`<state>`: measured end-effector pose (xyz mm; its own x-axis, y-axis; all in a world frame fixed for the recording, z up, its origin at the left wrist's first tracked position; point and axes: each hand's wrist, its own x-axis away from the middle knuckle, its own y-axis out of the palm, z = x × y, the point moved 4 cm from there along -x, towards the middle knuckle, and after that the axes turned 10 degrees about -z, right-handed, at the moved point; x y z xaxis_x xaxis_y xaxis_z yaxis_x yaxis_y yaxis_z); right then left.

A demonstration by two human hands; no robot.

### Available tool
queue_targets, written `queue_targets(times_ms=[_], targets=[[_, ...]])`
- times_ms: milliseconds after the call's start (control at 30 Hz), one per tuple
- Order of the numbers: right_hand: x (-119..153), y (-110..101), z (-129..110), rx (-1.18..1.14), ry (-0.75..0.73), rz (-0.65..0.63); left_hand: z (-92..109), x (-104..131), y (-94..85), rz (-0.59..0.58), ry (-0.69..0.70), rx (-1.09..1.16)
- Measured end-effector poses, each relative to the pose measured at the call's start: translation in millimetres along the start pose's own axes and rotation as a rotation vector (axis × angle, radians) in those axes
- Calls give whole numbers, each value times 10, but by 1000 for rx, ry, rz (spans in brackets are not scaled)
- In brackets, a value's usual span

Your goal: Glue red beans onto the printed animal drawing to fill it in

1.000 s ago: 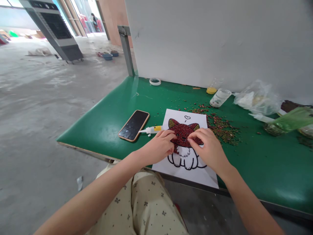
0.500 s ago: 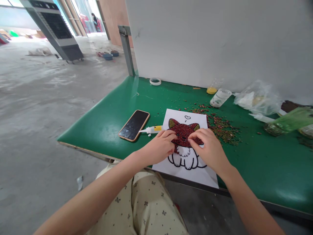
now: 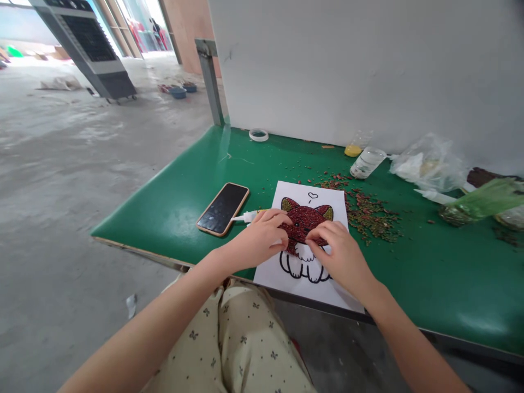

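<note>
A paper sheet (image 3: 266,267) with a fox-like animal drawing lies at the bench's front edge. Dark red seed-like pieces cover the animal's head (image 3: 308,215), and greenish ones fill its ears. My left hand (image 3: 266,236) hovers over the drawing's left side, fingers loosely bent and apart, with nothing visible in them. The thumb and index finger of my right hand (image 3: 338,254) pinch together at the lower part of the head; whatever they hold is too small to make out. Beside my left hand, partly covered by it, lies a glue tube (image 3: 245,217) with a white nozzle.
Loose red and green seeds (image 3: 370,215) are scattered right of the sheet. A phone (image 3: 223,209) lies to the left. Toward the wall are a tape roll (image 3: 258,135), a clear plastic cup (image 3: 367,163), a plastic bag (image 3: 434,164) and a green bag (image 3: 483,202).
My right hand has shifted slightly left and down along the head. My left hand has moved a little left, now covering more of the glue tube.
</note>
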<state>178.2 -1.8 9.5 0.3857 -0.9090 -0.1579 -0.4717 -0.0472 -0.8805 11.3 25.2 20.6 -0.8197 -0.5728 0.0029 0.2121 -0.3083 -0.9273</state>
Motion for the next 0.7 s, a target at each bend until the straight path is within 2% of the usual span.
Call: queue_targets(times_ms=[133, 333, 700], targets=[[14, 169, -140, -4, -29, -53, -73, 31, -38, 47, -15, -25], [1, 346, -300, 15, -77, -56, -262, 22, 20, 56, -92, -103], [-27, 325, -319, 57, -96, -100, -259, 36, 22, 28, -113, -75]])
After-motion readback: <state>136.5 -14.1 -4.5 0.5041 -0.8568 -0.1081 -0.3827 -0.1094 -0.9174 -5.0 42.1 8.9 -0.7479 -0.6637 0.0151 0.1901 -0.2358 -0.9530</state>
